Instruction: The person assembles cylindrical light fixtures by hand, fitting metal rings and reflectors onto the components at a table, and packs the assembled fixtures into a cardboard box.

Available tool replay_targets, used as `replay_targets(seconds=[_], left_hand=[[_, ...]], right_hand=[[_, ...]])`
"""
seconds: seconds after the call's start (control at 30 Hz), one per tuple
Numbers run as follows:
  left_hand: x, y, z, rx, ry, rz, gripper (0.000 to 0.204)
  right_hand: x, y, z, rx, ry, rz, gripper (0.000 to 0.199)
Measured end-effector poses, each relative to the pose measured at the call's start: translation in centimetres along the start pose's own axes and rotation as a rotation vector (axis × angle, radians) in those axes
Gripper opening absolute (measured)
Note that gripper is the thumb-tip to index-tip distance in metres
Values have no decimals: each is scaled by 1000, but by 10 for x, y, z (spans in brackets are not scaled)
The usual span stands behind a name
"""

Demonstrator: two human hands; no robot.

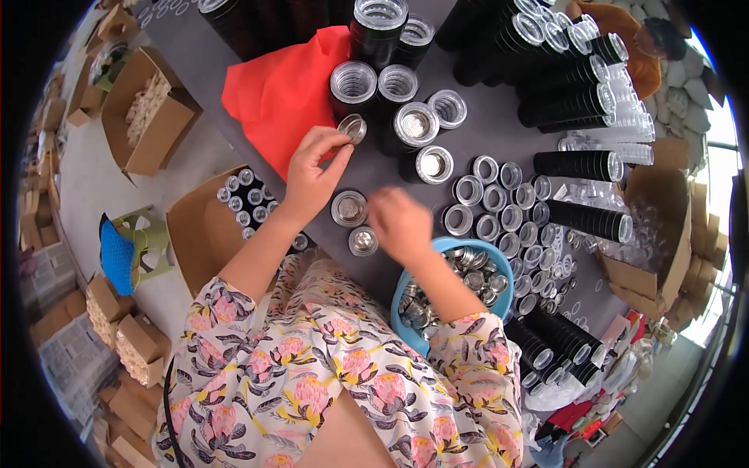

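Between thumb and fingertips, my left hand (pixel 316 168) pinches a clear round lid (pixel 353 129) with a metallic look, tilted on edge in front of the stacked cups. My right hand (pixel 400 222) is smeared by motion, so its fingers and anything in them cannot be made out. Just beside it lie a clear ring-shaped piece (pixel 349 208) with a silvery mesh centre and a smaller silvery round piece (pixel 363 241). A light blue basin (pixel 507 273) full of small metal round parts sits under my right forearm. Black cylindrical cups with clear rims (pixel 353 82) stand ahead of my hands.
A red cloth (pixel 281 86) lies on the dark table (pixel 499 125) at the left. Clear rings (pixel 494 197) and black cup stacks (pixel 577 165) spread over the right side. Cardboard boxes (pixel 199 226) stand at the left; another box (pixel 632 281) holds clear parts.
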State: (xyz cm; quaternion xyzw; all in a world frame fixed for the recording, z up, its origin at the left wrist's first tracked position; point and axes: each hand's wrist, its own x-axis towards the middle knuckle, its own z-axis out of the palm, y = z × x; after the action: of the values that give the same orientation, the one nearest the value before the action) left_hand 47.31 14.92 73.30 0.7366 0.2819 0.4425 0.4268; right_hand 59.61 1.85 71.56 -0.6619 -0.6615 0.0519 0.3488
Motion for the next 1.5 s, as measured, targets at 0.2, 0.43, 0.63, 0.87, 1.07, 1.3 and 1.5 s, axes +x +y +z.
replay_targets(seconds=[0.2,0.43,0.63,0.87,1.07,1.3,1.5], left_hand=[[23,11,21,72,-60,107,14],[38,7,38,267,-80,296,11],[47,7,35,711,-288,557,9],[46,2,50,1092,-655,657,12],[43,-1,45,987,-752,467,41],[52,-1,51,1027,-823,359,50],[57,-15,52,791,-782,390,40]], right_hand=[[59,34,-27,-187,183,132,17],[69,35,-51,971,398,762,14],[55,36,-52,972,609,755,20],[46,29,-58,928,609,745,18],[40,30,-63,928,631,739,16],[40,28,-67,912,627,726,16],[34,31,-63,918,614,732,16]])
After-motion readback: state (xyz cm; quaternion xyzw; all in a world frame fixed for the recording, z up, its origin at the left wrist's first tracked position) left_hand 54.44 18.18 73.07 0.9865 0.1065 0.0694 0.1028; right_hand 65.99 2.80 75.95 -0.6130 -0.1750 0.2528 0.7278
